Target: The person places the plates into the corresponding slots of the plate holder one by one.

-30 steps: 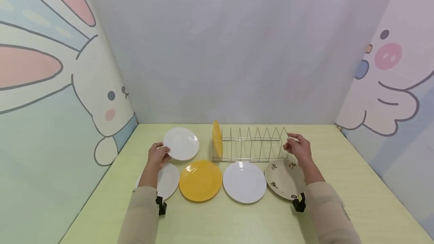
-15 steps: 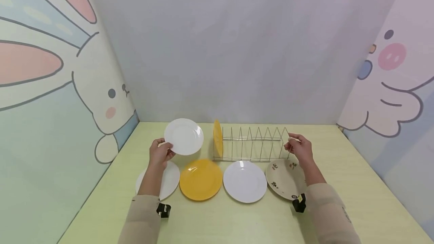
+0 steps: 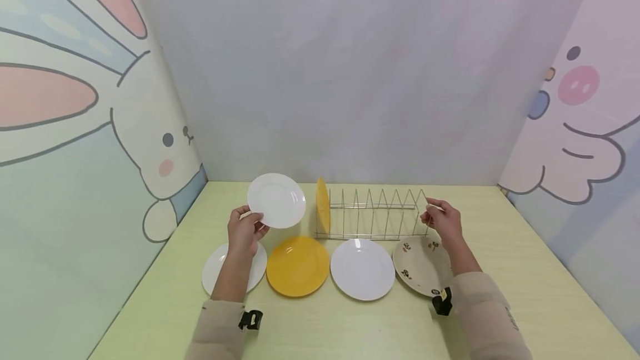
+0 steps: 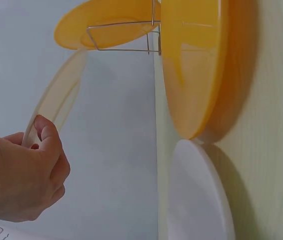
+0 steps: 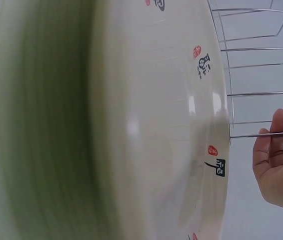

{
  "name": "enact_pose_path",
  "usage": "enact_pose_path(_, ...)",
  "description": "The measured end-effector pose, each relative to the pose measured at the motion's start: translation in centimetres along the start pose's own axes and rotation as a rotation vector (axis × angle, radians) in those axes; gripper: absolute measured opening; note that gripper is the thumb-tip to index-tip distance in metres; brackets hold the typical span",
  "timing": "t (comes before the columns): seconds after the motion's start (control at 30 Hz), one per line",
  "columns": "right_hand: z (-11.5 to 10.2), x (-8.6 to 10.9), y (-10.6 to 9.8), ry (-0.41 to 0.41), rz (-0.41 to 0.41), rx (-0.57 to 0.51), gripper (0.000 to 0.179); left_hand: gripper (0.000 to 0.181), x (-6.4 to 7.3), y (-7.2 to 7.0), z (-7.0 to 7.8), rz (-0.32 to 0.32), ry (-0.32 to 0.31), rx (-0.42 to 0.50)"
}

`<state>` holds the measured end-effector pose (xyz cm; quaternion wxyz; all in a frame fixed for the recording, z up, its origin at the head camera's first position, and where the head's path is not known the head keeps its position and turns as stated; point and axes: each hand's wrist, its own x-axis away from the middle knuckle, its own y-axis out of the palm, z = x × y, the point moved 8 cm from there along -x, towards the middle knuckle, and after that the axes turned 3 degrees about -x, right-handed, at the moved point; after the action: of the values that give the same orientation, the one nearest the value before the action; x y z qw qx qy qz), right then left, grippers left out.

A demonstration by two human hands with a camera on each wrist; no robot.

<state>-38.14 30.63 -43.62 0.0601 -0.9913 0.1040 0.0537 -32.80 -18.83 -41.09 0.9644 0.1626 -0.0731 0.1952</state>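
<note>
Two beige sleeves enter from the bottom left and bottom right of the frame. Just past the wrists, four plates lie in a row across the lower middle: a white plate (image 3: 214, 269) partly behind the left arm, a yellow plate (image 3: 298, 266), a glossy plate (image 3: 362, 269) and a patterned plate (image 3: 422, 265). Beyond the row, left of centre, the left hand (image 3: 246, 229) pinches the rim of a raised plate (image 3: 277, 200), thumb on the upper face, fingers beneath; it tilts in the air. At right of centre, the right hand (image 3: 444, 219) grips the end wire of a metal rack (image 3: 372, 237). At the rack's left end stands an upright plate (image 3: 323, 207), yellow, with a gap between it and the raised one. A grey wall (image 3: 340, 82) fills the top.

Good handling here probably means a firm rim pinch, turning the plate edge-on before it nears the wires, clearance from the upright one, and light steadying pressure from the right hand.
</note>
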Motion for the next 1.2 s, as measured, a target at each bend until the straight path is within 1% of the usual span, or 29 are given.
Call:
enact_pose_path(0.3,-0.1,0.1,0.0,0.005,0.010,0.002,0.035,0.032,1.4,1.1,0.0,-0.011,0.025,0.051)
enact_pose_path(0.5,-0.2,0.2,0.1,-0.001,0.012,0.012,0.036,0.033,2.4,2.1,0.7,-0.042,0.076,0.093)
enact_pose_path(0.67,0.1,0.4,0.1,0.011,0.015,0.010,0.035,0.033,3.2,2.9,1.3,-0.050,0.121,0.099)
enact_pose_path(0.8,0.0,0.4,0.1,-0.008,0.020,0.005,0.034,0.033,3.6,3.7,2.1,-0.067,0.186,0.123)
enact_pose_path(0.9,-0.1,0.2,0.2,-0.015,0.015,0.010,0.035,0.032,3.9,4.1,2.7,-0.059,0.235,0.159)
enact_pose_path(0.97,-0.1,0.2,0.2,-0.006,0.014,0.011,0.036,0.032,4.0,4.3,3.0,-0.053,0.257,0.179)
enact_pose_path(1.2,-0.3,0.4,0.2,-0.003,0.011,0.013,0.036,0.032,4.5,5.4,3.4,-0.063,0.269,0.202)
